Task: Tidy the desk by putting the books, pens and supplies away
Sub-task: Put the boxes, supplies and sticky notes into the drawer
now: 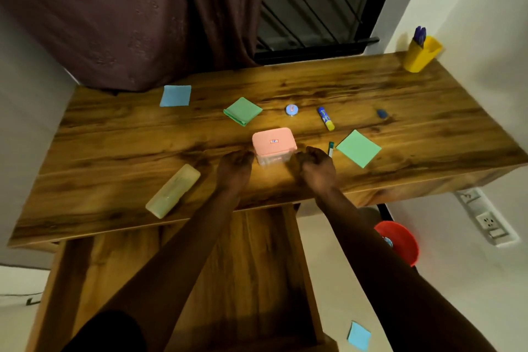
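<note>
Pink-lidded box (281, 148), small unreadable label (274, 141)

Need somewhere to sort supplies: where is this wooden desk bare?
Bare: the left stretch between the blue square sticky pad and the pale translucent pencil case; the right end between the small blue eraser and the yellow pen cup. Crowded: around the pink-lidded plastic box.

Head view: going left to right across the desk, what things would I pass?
Blue note → green pad → jar → glue stick → green sheet → yellow cup.
</note>
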### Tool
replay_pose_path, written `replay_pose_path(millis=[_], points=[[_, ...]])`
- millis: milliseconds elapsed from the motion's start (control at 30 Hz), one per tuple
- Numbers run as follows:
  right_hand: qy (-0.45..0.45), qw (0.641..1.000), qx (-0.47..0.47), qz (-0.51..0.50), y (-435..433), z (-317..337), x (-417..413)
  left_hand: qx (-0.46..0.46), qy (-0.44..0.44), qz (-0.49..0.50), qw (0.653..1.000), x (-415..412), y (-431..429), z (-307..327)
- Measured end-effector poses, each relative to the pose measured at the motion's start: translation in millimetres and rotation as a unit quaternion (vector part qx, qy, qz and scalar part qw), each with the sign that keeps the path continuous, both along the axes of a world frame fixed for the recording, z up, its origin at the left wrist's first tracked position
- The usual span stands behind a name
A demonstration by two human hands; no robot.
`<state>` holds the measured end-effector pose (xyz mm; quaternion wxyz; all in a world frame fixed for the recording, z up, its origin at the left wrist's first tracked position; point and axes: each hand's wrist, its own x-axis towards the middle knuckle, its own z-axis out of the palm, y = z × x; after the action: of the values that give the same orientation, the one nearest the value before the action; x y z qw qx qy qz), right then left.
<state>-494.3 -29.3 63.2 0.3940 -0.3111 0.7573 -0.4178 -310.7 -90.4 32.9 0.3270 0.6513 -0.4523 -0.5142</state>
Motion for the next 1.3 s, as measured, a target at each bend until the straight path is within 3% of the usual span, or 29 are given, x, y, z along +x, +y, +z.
replay_pose_path(millis=[167,333,433,500,600,700,833,1200,1300], points=[[0.009,0.999,-0.006,0.034,-35,-13,0,-0.044,-0.015,-0.004,0.999,-30,6,9],[0.066,0.997,-0.015,0.048,-30,-24,3,-0.042,-0.009,0.007,0.999,-17,1,-29],[0.089,0.994,-0.045,0.047,-5,-19,13,-0.042,-0.019,-0.006,0.999,1,33,3],[0.069,0.994,-0.058,0.058,16,-20,27,-0.057,-0.029,-0.023,0.998,18,58,22],[0.015,0.996,-0.055,0.071,48,-25,53,-0.061,0.037,-0.009,0.997,55,94,27],[0.018,0.994,-0.033,0.103,72,-28,83,-0.048,0.058,0.0,0.997,99,129,24],[0.06,0.986,0.001,0.157,98,-33,138,-0.023,0.077,0.029,0.996,157,166,17],[-0.086,0.972,0.116,0.183,105,-89,315,0.049,0.065,0.202,0.976,297,199,-39],[-0.058,0.972,0.129,0.185,90,-103,355,0.093,0.104,0.245,0.959,320,191,-49]])
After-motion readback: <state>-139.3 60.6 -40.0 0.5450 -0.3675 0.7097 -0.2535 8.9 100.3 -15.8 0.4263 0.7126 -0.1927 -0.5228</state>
